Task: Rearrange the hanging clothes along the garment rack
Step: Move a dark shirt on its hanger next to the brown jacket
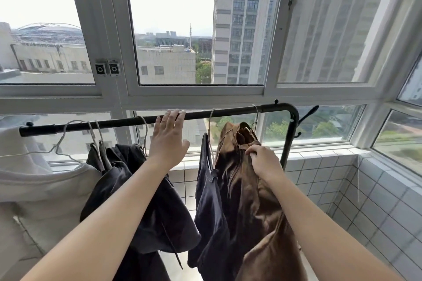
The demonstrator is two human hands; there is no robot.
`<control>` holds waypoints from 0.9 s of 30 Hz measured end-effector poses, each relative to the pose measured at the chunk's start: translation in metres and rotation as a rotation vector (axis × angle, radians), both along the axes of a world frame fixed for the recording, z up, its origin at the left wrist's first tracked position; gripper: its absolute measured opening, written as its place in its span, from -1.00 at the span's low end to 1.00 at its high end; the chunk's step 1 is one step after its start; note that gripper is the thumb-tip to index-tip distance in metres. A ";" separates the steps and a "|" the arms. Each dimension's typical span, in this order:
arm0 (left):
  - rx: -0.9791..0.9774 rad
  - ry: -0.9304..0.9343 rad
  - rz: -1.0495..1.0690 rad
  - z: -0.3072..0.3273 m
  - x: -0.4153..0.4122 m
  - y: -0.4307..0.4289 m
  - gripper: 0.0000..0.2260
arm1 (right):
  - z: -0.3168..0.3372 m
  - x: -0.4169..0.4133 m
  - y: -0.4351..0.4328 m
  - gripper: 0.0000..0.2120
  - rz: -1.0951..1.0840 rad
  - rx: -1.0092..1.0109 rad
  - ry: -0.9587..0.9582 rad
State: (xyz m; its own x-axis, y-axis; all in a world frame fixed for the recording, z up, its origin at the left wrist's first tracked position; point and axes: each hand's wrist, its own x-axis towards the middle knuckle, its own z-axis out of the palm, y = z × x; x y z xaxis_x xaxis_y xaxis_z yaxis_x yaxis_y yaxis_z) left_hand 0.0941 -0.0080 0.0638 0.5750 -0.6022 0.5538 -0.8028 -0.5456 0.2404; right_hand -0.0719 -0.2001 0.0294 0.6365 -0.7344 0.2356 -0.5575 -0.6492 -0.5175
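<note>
Clothes on wire hangers, strung along a black garment rack (114, 123) before a balcony window. Nearest, at lower left: a white garment (41, 191) on a hanger slid to the rail's left end. Beside it, dark grey trousers (146, 201) bunched on several hangers. Right of centre: a navy garment (210, 207), touching brown trousers (253, 201) near the rail's right upright. Left hand (167, 138) spread flat, fingers extended, fingertips on the rail between the dark trousers and the navy piece. Right hand (262, 159) pinching the brown trousers' waistband just under the hanger hook. Behind the rack: a white tiled sill (319, 155) and tiled wall (376, 207) at right. Farther: white-framed window (118, 29) panes, a high-rise (246, 18), low buildings, trees, pale sky.
</note>
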 end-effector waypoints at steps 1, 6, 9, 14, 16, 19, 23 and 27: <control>-0.014 -0.003 0.006 -0.001 -0.004 -0.002 -0.37 | 0.001 -0.001 0.001 -0.74 -0.008 -0.014 0.003; 0.000 -0.041 0.035 -0.005 -0.019 -0.011 -0.39 | -0.004 -0.003 -0.006 -0.64 -0.061 -0.093 0.032; 0.019 -0.025 0.040 -0.003 -0.018 -0.013 -0.38 | -0.005 -0.005 -0.013 -0.65 -0.094 -0.135 0.013; 0.025 -0.012 0.046 -0.004 -0.017 -0.010 -0.35 | -0.001 -0.009 -0.003 -0.71 -0.092 -0.202 0.039; 0.011 -0.007 0.040 -0.004 -0.016 -0.007 -0.34 | 0.002 -0.007 0.013 -0.72 -0.057 -0.373 -0.008; 0.006 0.003 0.019 -0.002 -0.014 -0.003 -0.34 | 0.003 0.006 0.052 -0.71 0.204 -0.268 -0.188; 0.030 0.013 0.017 0.001 -0.016 0.001 -0.33 | -0.008 0.027 0.095 -0.32 0.366 0.123 0.024; 0.048 0.023 -0.007 0.003 -0.015 0.004 -0.34 | -0.023 0.030 0.093 -0.37 0.302 0.000 0.085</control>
